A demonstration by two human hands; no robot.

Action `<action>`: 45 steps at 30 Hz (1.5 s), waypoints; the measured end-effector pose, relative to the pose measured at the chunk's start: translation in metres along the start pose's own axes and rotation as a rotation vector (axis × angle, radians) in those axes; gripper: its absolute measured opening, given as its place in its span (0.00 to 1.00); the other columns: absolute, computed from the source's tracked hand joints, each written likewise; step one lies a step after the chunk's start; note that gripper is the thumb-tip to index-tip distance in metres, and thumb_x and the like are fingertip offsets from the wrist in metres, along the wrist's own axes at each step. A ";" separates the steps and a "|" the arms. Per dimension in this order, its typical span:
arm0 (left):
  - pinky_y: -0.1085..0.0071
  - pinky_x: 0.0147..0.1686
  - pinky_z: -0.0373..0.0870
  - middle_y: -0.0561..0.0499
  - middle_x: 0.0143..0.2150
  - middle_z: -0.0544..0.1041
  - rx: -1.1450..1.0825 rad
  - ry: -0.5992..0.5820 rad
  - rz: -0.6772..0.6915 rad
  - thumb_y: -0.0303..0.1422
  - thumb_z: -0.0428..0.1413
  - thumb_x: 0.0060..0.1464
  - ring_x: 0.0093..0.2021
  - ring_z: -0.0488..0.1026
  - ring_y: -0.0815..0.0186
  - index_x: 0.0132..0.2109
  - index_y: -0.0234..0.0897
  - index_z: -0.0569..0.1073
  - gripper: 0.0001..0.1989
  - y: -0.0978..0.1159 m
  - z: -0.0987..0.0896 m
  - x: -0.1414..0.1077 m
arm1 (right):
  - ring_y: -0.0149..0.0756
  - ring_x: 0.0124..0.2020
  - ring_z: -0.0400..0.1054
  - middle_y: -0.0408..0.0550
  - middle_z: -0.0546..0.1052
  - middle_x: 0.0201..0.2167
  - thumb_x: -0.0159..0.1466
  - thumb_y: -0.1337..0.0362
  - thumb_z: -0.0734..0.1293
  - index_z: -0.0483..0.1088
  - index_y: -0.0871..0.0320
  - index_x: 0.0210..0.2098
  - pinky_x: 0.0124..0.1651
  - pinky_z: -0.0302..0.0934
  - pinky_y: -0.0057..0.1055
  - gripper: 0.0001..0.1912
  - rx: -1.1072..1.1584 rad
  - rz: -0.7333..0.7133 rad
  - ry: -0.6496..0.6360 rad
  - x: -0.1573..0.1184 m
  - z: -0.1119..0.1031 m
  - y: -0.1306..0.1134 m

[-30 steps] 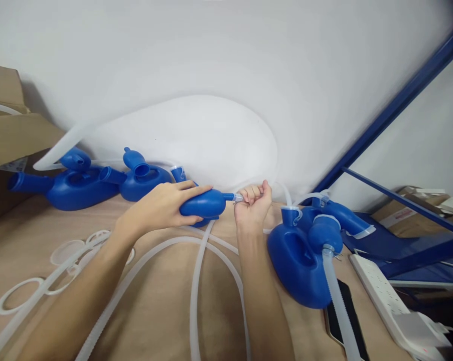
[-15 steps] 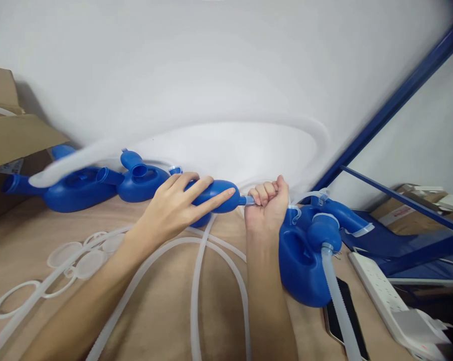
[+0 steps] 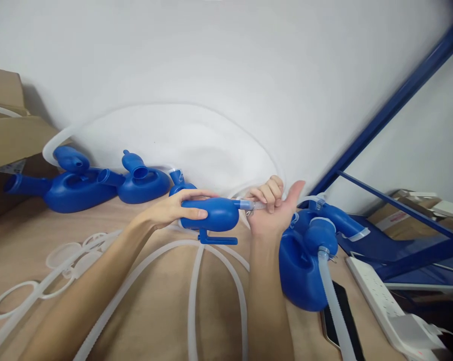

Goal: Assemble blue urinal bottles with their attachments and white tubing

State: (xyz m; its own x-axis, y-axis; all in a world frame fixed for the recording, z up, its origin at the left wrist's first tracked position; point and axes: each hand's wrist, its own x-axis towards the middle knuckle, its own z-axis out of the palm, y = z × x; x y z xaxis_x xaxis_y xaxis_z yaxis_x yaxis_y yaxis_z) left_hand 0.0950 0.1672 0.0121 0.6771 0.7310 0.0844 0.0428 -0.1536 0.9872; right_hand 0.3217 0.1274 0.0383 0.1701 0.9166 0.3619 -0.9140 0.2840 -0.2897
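My left hand [image 3: 173, 208] is closed round the back end of a blue bulb-shaped urinal head [image 3: 218, 213], thumb on its near side. A flat blue handle [image 3: 220, 240] hangs below the bulb. The head's narrow spout points right, into the end of a translucent ribbed hose [image 3: 257, 205]. My right hand [image 3: 269, 205] wraps its curled fingers round this hose just past the joint, palm up and thumb stretched out. By the joint is a small wire clip [image 3: 249, 213]. Behind the left hand stands a blue urinal bottle [image 3: 176, 176], partly hidden.
Two blue urinal bottles [image 3: 83, 193] [image 3: 147, 185] stand left, beside a cardboard box [image 3: 19, 135]. Another blue bottle with a hose [image 3: 301, 271] stands right, near a phone [image 3: 341, 316] and a power strip [image 3: 376, 301]. Clear rings and lids [image 3: 64, 255] and loose hoses [image 3: 192, 311] lie on the table.
My left hand has slid back to the left end of the urinal head, which has turned to show its handle. My right thumb has swung outward; the hose loop behind has settled.
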 end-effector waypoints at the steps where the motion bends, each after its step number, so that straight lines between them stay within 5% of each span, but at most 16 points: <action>1: 0.59 0.54 0.77 0.44 0.56 0.82 0.037 -0.007 -0.019 0.48 0.71 0.47 0.57 0.78 0.46 0.59 0.41 0.79 0.34 0.005 0.003 -0.002 | 0.21 0.10 0.42 0.28 0.50 0.11 0.72 0.45 0.65 0.52 0.55 0.22 0.18 0.53 0.19 0.30 -0.029 -0.007 0.003 -0.001 0.001 -0.001; 5: 0.60 0.52 0.78 0.47 0.53 0.84 0.243 0.055 -0.004 0.50 0.71 0.46 0.55 0.79 0.47 0.59 0.42 0.80 0.35 0.023 0.009 -0.013 | 0.22 0.10 0.34 0.27 0.44 0.10 0.74 0.55 0.64 0.49 0.54 0.21 0.13 0.44 0.20 0.29 -0.152 -0.030 0.055 -0.007 0.009 0.001; 10: 0.60 0.54 0.77 0.49 0.55 0.84 0.498 0.221 0.097 0.52 0.72 0.44 0.56 0.79 0.47 0.61 0.44 0.80 0.37 0.035 0.022 -0.026 | 0.22 0.10 0.34 0.27 0.43 0.11 0.72 0.63 0.64 0.47 0.54 0.20 0.13 0.45 0.19 0.27 -0.194 -0.061 0.145 -0.010 0.016 0.008; 16: 0.59 0.55 0.76 0.45 0.58 0.82 0.860 0.440 0.539 0.45 0.69 0.54 0.52 0.82 0.51 0.63 0.41 0.78 0.31 0.024 0.046 -0.027 | 0.22 0.11 0.32 0.27 0.39 0.12 0.73 0.65 0.62 0.46 0.54 0.20 0.12 0.43 0.18 0.27 -0.159 -0.064 0.202 -0.010 0.019 -0.003; 19: 0.60 0.53 0.77 0.43 0.57 0.82 0.881 0.460 0.641 0.44 0.68 0.54 0.52 0.82 0.52 0.63 0.40 0.78 0.30 0.020 0.047 -0.025 | 0.22 0.11 0.32 0.27 0.39 0.12 0.72 0.65 0.63 0.47 0.54 0.20 0.12 0.44 0.18 0.27 -0.166 -0.062 0.148 -0.012 0.020 -0.006; 21: 0.61 0.50 0.78 0.43 0.54 0.84 0.817 0.430 0.553 0.45 0.70 0.50 0.49 0.83 0.51 0.62 0.38 0.79 0.34 0.024 0.044 -0.026 | 0.22 0.11 0.31 0.27 0.39 0.12 0.72 0.64 0.63 0.48 0.54 0.20 0.12 0.44 0.18 0.27 -0.181 -0.042 0.128 -0.013 0.020 -0.004; 25: 0.63 0.44 0.79 0.48 0.48 0.86 0.558 0.368 0.125 0.50 0.72 0.43 0.46 0.83 0.50 0.58 0.42 0.82 0.36 0.039 0.040 -0.030 | 0.22 0.12 0.29 0.26 0.39 0.12 0.69 0.63 0.68 0.48 0.54 0.19 0.12 0.41 0.18 0.28 -0.211 0.016 0.059 -0.010 0.016 0.001; 31: 0.70 0.38 0.77 0.52 0.38 0.86 0.037 0.088 -0.150 0.45 0.69 0.50 0.40 0.83 0.56 0.46 0.42 0.86 0.18 0.044 0.035 -0.030 | 0.22 0.12 0.27 0.26 0.37 0.13 0.65 0.61 0.73 0.50 0.54 0.20 0.12 0.36 0.19 0.29 -0.243 0.035 -0.152 -0.012 0.012 -0.001; 36: 0.68 0.45 0.78 0.54 0.44 0.86 0.195 0.112 -0.089 0.45 0.70 0.50 0.46 0.82 0.54 0.52 0.45 0.85 0.23 0.047 0.031 -0.033 | 0.23 0.12 0.26 0.26 0.37 0.13 0.66 0.58 0.73 0.51 0.53 0.20 0.12 0.35 0.21 0.28 -0.309 0.054 -0.174 -0.014 0.012 0.000; 40: 0.60 0.54 0.77 0.53 0.54 0.84 0.433 0.219 0.041 0.50 0.72 0.44 0.55 0.79 0.47 0.59 0.48 0.81 0.34 0.048 0.028 -0.039 | 0.23 0.11 0.33 0.27 0.43 0.13 0.69 0.55 0.70 0.55 0.53 0.22 0.13 0.44 0.21 0.26 -0.377 0.006 -0.075 -0.015 0.017 0.003; 43: 0.57 0.56 0.77 0.50 0.55 0.83 0.487 0.329 0.095 0.53 0.72 0.42 0.56 0.79 0.44 0.61 0.46 0.80 0.39 0.047 0.025 -0.040 | 0.25 0.16 0.56 0.32 0.61 0.17 0.67 0.48 0.70 0.66 0.53 0.29 0.23 0.63 0.23 0.19 -0.436 -0.043 -0.062 -0.015 0.020 0.004; 45: 0.56 0.58 0.76 0.48 0.57 0.82 0.456 0.393 0.131 0.54 0.71 0.44 0.57 0.78 0.44 0.62 0.45 0.79 0.39 0.047 0.021 -0.040 | 0.30 0.29 0.72 0.38 0.75 0.29 0.62 0.44 0.74 0.73 0.51 0.39 0.36 0.72 0.28 0.18 -0.562 0.016 -0.100 -0.013 0.018 0.003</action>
State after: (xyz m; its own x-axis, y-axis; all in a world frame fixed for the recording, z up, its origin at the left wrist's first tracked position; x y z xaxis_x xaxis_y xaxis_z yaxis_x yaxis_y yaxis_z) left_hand 0.0854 0.1168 0.0518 0.3802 0.8639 0.3302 0.3467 -0.4641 0.8151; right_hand 0.3103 0.1110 0.0485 0.0970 0.8987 0.4278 -0.5754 0.4013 -0.7126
